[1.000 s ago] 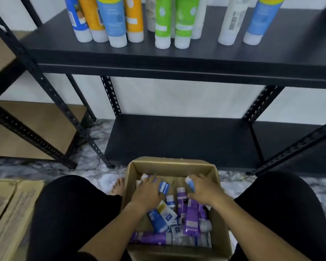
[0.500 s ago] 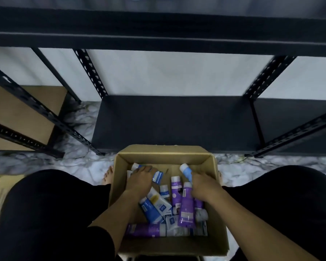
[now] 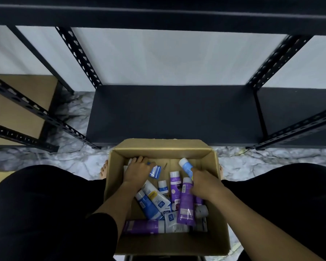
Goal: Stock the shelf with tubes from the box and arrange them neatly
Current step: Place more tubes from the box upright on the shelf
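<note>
Both my hands in the box (image 3: pixel 164 243): left hand (image 3: pixel 137 171) grip closes on a blue tube (image 3: pixel 155 171), right hand (image 3: pixel 205 182) grip curls round a light-blue tube (image 3: pixel 185 166). Many tubes left in the box; lower shelf (image 3: pixel 173 113) not yet stocked

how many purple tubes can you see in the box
4: one upright mid-box, one beside it under the right hand, one mostly hidden behind that, one flat along the near wall. More may lie buried.
</note>
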The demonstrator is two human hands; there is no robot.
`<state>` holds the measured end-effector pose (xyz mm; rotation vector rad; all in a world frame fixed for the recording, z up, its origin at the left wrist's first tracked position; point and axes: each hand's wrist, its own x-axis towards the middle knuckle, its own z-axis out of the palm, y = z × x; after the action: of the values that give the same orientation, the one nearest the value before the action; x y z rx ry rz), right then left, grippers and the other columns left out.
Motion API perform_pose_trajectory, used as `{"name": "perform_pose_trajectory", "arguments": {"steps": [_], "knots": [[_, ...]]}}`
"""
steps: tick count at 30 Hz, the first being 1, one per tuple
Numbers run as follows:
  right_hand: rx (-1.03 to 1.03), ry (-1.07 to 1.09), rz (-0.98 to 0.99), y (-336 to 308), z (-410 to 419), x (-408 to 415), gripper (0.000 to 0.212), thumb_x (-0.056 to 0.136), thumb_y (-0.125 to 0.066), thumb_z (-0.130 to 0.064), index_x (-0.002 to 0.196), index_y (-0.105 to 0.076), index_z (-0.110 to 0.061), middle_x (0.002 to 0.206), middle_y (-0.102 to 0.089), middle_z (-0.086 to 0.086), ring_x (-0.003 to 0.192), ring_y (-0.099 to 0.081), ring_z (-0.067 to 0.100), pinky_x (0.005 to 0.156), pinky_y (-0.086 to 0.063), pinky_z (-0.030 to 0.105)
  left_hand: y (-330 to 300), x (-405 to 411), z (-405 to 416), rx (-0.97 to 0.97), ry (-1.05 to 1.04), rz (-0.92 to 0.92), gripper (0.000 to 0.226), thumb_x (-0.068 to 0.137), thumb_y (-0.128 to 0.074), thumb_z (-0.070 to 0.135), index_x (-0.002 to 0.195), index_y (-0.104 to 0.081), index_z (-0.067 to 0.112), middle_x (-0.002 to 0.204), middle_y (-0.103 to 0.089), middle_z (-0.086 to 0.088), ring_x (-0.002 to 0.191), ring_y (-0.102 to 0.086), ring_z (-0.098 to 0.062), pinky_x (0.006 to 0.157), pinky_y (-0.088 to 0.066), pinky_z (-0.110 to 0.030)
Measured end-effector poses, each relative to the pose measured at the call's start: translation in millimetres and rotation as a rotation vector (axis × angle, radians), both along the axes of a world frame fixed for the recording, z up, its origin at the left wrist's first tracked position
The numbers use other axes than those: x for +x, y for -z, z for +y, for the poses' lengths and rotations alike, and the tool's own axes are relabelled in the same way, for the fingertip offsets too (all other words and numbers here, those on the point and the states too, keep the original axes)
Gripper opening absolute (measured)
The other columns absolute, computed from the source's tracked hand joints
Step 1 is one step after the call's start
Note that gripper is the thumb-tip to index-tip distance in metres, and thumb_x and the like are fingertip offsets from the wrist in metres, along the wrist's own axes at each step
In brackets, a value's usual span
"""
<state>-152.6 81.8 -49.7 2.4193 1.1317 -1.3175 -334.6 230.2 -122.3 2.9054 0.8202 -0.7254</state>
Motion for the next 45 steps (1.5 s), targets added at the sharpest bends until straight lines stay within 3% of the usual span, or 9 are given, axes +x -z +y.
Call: {"name": "perform_pose_trajectory", "arguments": {"steps": [9,15,21,28,33,37,40,43,45], "knots": [[0.001,-0.071,-0.069,-1,2,-3,0.068,0.091,-0.057,-0.015,0.152,-0.027,-0.021,0.126,-0.059,0.010,0.106,-0.060,0.026,0.089,-0.055,0.042,-8,-1,-2,-0.051,-0.007,-0.118,0.053,0.088,-0.059,0.012,0.137,-0.044,0.025,0.136,-0.048,-0.003,0.128,-0.043,-0.023,0.105,-0.033,-0.037],[-0.011,-0.191,-0.141,-6,7,-12,0.058,0.096,-0.052,-0.014,0.149,-0.031,-0.015,0.133,-0.054,0.013,0.113,-0.058,0.029,0.090,-0.053,0.039,-23,1,-14,-0.224,-0.225,-0.337,0.042,0.093,-0.059,0.025,0.134,-0.050,0.030,0.128,-0.048,0.002,0.123,-0.043,-0.018,0.101,-0.038,-0.034],[-0.016,-0.202,-0.251,1,7,-14,0.054,0.099,-0.048,-0.013,0.150,-0.031,-0.019,0.128,-0.062,0.010,0.113,-0.061,0.027,0.085,-0.050,0.036,-51,-4,-28,-0.317,-0.376,-0.579,0.034,0.089,-0.065,0.021,0.121,-0.055,0.030,0.115,-0.045,0.007,0.109,-0.043,-0.009,0.089,-0.046,-0.027],[0.023,-0.257,-0.373,5,5,-21,0.039,0.102,-0.042,-0.013,0.141,-0.039,-0.014,0.130,-0.060,0.011,0.112,-0.062,0.026,0.083,-0.049,0.035,-62,-30,-34,-0.445,-0.538,-0.613,0.034,0.089,-0.067,0.026,0.115,-0.049,0.039,0.098,-0.064,0.013,0.084,-0.062,-0.003,0.071,-0.057,-0.033],[0.092,-0.189,-0.270,3,4,-18,0.042,0.101,-0.043,-0.012,0.143,-0.039,-0.013,0.126,-0.062,0.013,0.111,-0.063,0.029,0.087,-0.052,0.038,-71,-45,-43,-0.589,-0.699,-0.693,0.029,0.093,-0.063,0.022,0.114,-0.049,0.037,0.098,-0.067,0.013,0.084,-0.064,0.002,0.065,-0.048,-0.015],[0.201,-0.177,-0.217,-7,5,-18,0.038,0.103,-0.040,-0.043,0.126,-0.055,-0.016,0.106,-0.065,0.008,0.101,-0.062,0.028,0.081,-0.046,0.035,-77,-50,-45,-0.645,-0.742,-0.723,0.028,0.096,-0.059,0.021,0.116,-0.047,0.035,0.100,-0.066,0.010,0.086,-0.065,-0.001,0.069,-0.052,-0.020],[0.279,-0.084,-0.246,-25,10,-22,0.022,0.096,-0.057,-0.020,0.118,-0.056,-0.018,0.112,-0.066,0.007,0.099,-0.064,0.026,0.073,-0.046,0.033,-79,-51,-41,-0.647,-0.756,-0.741,0.029,0.098,-0.056,0.022,0.116,-0.041,0.039,0.102,-0.064,0.008,0.087,-0.065,-0.006,0.074,-0.056,-0.029],[0.398,0.073,-0.184,-32,11,-18,0.029,0.091,-0.063,-0.017,0.120,-0.058,-0.020,0.113,-0.066,0.006,0.101,-0.065,0.026,0.076,-0.049,0.032,-81,-52,-42,-0.627,-0.762,-0.725,0.029,0.099,-0.052,0.026,0.116,-0.035,0.042,0.098,-0.064,0.004,0.079,-0.066,-0.012,0.070,-0.058,-0.036],[0.462,0.218,-0.088,-34,11,-14,0.034,0.089,-0.063,-0.012,0.121,-0.061,-0.022,0.117,-0.066,0.005,0.101,-0.064,0.022,0.083,-0.054,0.031,-85,-53,-45,-0.599,-0.759,-0.736,0.026,0.101,-0.048,0.028,0.118,-0.033,0.040,0.095,-0.064,0.003,0.075,-0.066,-0.011,0.064,-0.055,-0.032]]}}
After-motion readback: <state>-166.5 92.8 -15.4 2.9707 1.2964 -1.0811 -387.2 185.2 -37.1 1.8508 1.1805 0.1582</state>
